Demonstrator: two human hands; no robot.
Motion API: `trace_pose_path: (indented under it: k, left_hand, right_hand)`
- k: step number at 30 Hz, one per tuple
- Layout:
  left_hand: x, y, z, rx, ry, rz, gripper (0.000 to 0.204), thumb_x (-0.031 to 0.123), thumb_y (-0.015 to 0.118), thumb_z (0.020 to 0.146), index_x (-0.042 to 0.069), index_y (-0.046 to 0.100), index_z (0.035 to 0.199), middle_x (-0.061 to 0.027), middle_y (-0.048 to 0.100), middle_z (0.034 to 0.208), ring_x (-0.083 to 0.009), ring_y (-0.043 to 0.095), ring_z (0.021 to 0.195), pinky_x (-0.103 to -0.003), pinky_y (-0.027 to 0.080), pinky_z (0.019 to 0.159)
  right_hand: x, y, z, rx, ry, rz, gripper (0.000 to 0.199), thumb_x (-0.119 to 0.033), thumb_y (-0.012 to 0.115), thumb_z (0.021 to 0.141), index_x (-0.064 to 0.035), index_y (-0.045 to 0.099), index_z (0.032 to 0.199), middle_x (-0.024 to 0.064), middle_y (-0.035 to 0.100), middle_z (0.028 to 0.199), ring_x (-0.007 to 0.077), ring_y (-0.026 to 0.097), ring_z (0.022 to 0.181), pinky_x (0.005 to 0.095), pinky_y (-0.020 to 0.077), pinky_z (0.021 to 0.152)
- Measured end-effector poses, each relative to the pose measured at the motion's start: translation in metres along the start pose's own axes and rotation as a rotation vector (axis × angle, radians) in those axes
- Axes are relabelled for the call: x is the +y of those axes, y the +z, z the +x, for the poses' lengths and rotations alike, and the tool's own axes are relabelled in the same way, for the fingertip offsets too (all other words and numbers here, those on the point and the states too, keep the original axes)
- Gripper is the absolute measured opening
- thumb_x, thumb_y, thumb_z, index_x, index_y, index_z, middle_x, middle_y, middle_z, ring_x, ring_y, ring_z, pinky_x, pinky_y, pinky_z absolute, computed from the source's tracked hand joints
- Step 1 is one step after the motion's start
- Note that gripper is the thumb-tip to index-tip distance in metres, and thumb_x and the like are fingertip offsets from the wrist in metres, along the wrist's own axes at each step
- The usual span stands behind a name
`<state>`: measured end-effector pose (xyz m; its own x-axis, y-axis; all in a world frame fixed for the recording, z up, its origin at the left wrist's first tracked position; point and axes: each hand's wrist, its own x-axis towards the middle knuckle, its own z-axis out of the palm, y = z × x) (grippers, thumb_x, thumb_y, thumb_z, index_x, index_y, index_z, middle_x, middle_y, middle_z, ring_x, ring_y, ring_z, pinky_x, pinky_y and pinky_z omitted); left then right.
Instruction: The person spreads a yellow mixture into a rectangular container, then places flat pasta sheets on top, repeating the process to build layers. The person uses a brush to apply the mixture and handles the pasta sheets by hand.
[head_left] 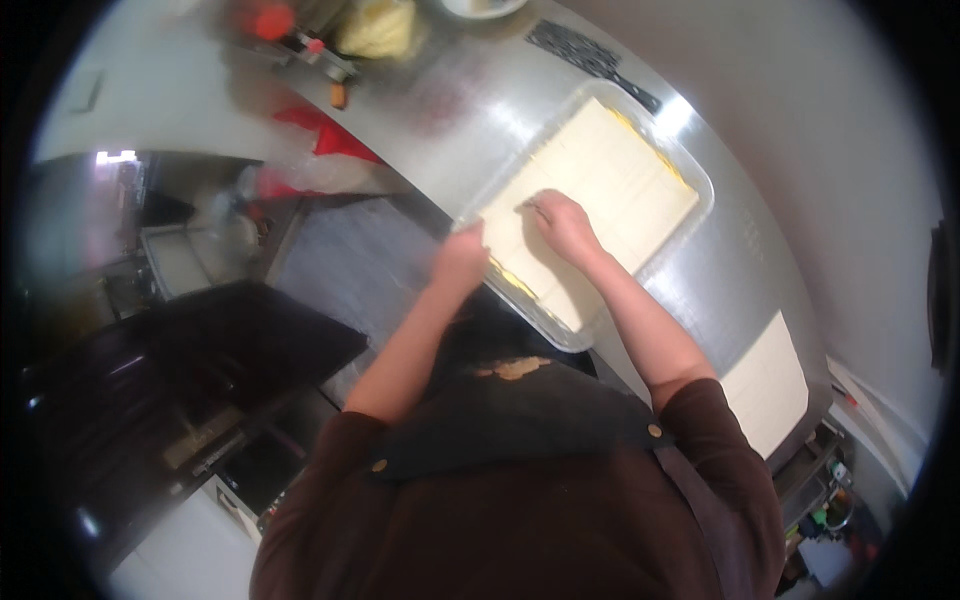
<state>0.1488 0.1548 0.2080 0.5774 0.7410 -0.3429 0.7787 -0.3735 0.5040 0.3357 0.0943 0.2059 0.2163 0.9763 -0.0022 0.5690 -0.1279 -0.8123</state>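
A shallow metal tray (703,205) lies aslant on the steel counter. In it is a pale, flat sheet (625,185) that looks like dough, with faint straight lines across it and yellow material showing along two edges. My right hand (562,225) is over the sheet's left part, fingers curled together; a small dark thing shows at the fingertips, too small to name. My left hand (461,262) is closed at the tray's left corner, slightly blurred. Whether it grips the rim or something else is hidden.
A dark patterned spatula-like tool with a black handle (636,92) lies behind the tray, near a white bowl (484,6). Another pale sheet (768,385) is at the right. A yellow lump (377,27) sits at the back left. A dark glossy surface (230,350) is at my left.
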Motion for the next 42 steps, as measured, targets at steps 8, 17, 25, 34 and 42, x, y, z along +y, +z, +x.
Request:
trace_pose_path:
  k: [8,17,25,34,42]
  left_hand:
    - [-0.055,-0.079,0.003,-0.056,0.341,-0.308,0.037,0.01,0.058,0.076,0.0,0.052,0.111,-0.0173,0.053,0.111,-0.0326,0.052,0.1,-0.034,0.043,0.085]
    - [-0.263,-0.159,-0.018,0.126,-0.223,-0.375,0.036,0.014,0.058,0.077,0.005,0.054,0.112,-0.0149,0.055,0.109,-0.0321,0.055,0.097,-0.036,0.044,0.083]
    - [-0.36,-0.126,-0.073,0.227,-0.57,-0.299,0.037,0.014,0.058,0.073,0.006,0.056,0.109,-0.0143,0.059,0.103,-0.0245,0.06,0.087,-0.035,0.047,0.077]
    - [-0.35,-0.144,-0.039,0.238,-0.451,-0.386,0.039,0.015,0.058,0.073,0.007,0.055,0.111,-0.0141,0.059,0.102,-0.025,0.06,0.087,-0.036,0.047,0.077]
    - [-0.346,-0.165,-0.017,0.148,-0.424,-0.348,0.038,0.013,0.058,0.075,0.006,0.054,0.112,-0.0149,0.059,0.104,-0.0273,0.06,0.089,-0.035,0.047,0.078]
  right_hand:
    - [-0.062,0.015,0.171,0.135,-0.103,0.14,0.02,-0.008,0.05,0.079,-0.0036,0.063,0.092,0.0166,0.062,0.089,0.0327,0.059,0.083,0.0376,0.0467,0.075]
    - [-0.016,0.129,0.492,0.085,-0.34,-0.427,0.023,-0.013,0.051,0.074,-0.0001,0.062,0.089,0.0224,0.061,0.089,0.0344,0.058,0.089,0.0434,0.0449,0.077]
    - [-0.012,0.123,0.55,-0.116,0.165,-0.464,0.032,-0.02,0.063,0.071,0.0021,0.06,0.094,0.0151,0.063,0.09,0.0267,0.06,0.083,0.0351,0.0481,0.073]
    - [-0.018,0.095,0.551,-0.125,0.247,-0.464,0.028,-0.013,0.059,0.076,0.003,0.057,0.099,0.0143,0.061,0.093,0.0232,0.061,0.083,0.0291,0.0513,0.069]
    - [-0.011,0.081,0.532,-0.071,0.247,0.03,0.025,-0.006,0.056,0.08,0.0038,0.053,0.103,0.0136,0.059,0.096,0.0201,0.061,0.083,0.0237,0.0541,0.066]
